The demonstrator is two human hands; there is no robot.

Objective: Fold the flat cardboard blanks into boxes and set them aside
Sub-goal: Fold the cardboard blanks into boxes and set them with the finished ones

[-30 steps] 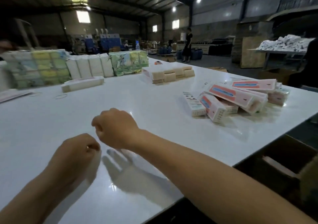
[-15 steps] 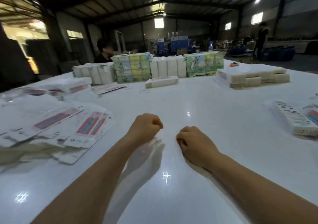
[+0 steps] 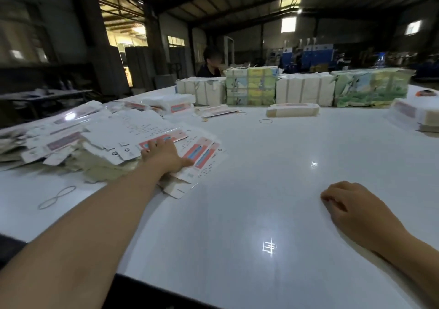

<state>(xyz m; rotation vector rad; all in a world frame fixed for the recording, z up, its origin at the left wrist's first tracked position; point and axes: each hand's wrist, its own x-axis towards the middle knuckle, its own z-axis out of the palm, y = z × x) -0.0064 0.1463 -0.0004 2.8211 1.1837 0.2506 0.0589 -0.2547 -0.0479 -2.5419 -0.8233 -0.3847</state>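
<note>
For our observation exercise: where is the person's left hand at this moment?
In the head view, the left hand is stretched out to the left side of the white table, resting on the fanned pile of flat cardboard blanks.

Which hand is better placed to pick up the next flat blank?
Left. The left hand already rests on the pile of flat cardboard blanks, while the right hand lies loosely curled on the bare table, well away from it.
</note>
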